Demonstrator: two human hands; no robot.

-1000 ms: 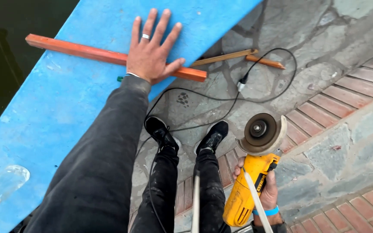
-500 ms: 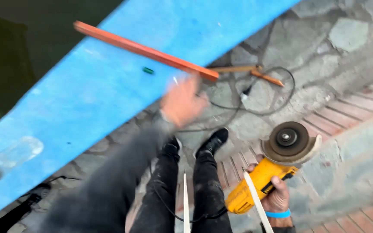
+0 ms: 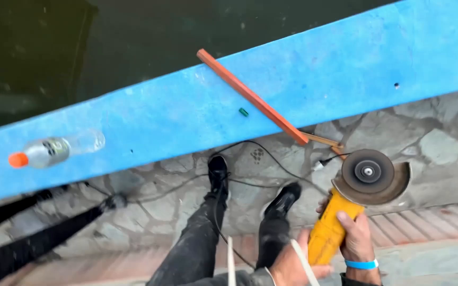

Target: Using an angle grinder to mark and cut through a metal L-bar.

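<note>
Both my hands grip a yellow grinder above stone paving.
A long blue ledge (image 3: pixel 133 132) carries an orange bar (image 3: pixel 250 95) and plastic bottle (image 3: pixel 54 150). The grinder (image 3: pixel 345 204), disc up, is clasped by my right hand (image 3: pixel 357 239) and left hand (image 3: pixel 292 265) at lower right.

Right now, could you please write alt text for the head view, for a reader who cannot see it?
Seen from above, both hands, left and right, grip a yellow angle grinder above stone paving. Ahead, an orange-red bar lies across a blue ledge, one end overhanging the paving, with a small green piece beside it and a clear bottle lying farther left.
</note>
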